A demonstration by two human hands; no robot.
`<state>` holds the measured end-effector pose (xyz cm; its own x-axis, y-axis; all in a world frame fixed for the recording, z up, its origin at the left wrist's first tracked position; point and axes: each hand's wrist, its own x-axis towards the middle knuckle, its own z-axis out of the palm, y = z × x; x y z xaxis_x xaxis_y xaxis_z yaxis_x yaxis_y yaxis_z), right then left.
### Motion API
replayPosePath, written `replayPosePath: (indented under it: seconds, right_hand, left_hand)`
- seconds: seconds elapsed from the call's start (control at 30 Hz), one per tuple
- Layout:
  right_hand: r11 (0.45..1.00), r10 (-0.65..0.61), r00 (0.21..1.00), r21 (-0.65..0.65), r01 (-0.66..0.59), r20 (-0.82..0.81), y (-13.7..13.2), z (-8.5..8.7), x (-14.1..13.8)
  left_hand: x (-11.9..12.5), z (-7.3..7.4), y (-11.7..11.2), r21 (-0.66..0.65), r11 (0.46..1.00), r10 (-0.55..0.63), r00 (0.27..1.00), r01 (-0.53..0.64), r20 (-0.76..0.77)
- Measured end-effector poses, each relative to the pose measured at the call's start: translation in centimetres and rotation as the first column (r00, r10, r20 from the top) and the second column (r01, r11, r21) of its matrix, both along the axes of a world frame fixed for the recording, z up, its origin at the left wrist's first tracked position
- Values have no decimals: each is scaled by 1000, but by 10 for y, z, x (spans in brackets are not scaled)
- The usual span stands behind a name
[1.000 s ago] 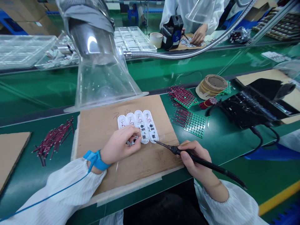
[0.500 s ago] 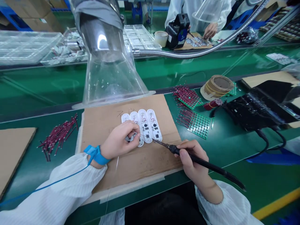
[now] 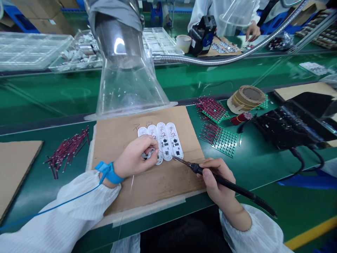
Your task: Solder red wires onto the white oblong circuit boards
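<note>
Several white oblong circuit boards point(image 3: 174, 141), with black parts and small red wires, lie side by side on a cardboard sheet point(image 3: 155, 186). My left hand point(image 3: 138, 154), wearing a blue wrist strap point(image 3: 109, 173), is closed in a pinch over the left boards and partly hides them. Thin solder wire point(image 3: 132, 183) trails below it, and a short end pokes out from the fingertips toward the boards. My right hand point(image 3: 219, 177) grips a black soldering iron point(image 3: 239, 189). The iron's tip is at the lower ends of the two right boards; whether it touches them I cannot tell.
A clear fume hood point(image 3: 129, 84) hangs behind the boards. Red wires point(image 3: 68, 151) lie left; green boards with wires point(image 3: 225, 142), a tape roll point(image 3: 247, 98) and a black device point(image 3: 281, 123) stand right. Across the bench, a co-worker's hand point(image 3: 252, 31) is near more boards.
The whole view has shifted slightly. Both my hands stay almost in place, with the iron's tip still by the right boards. The co-worker's hand has moved right, away from their boards.
</note>
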<state>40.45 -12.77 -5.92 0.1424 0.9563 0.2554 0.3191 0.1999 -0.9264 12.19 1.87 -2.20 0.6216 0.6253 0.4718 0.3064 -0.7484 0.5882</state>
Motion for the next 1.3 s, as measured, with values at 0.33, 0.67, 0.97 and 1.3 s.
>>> replayPosePath:
  seconds: [0.33, 0.67, 0.97, 1.3]
  right_hand:
    - [999, 39, 998, -5, -39, 44, 4, 4, -2]
    - [998, 64, 994, 2, -65, 89, 6, 8, -3]
    - [997, 73, 984, 17, -77, 162, 7, 13, -3]
    - [996, 87, 979, 10, -91, 184, 11, 16, -6]
  left_hand:
    - [1, 1, 0, 16, 1000, -13, 999, 13, -34]
    - [1, 2, 0, 8, 1000, -29, 999, 29, -38]
    - [1, 1, 0, 19, 999, -36, 999, 36, -38]
    - [3, 4, 1, 26, 999, -43, 997, 44, -62]
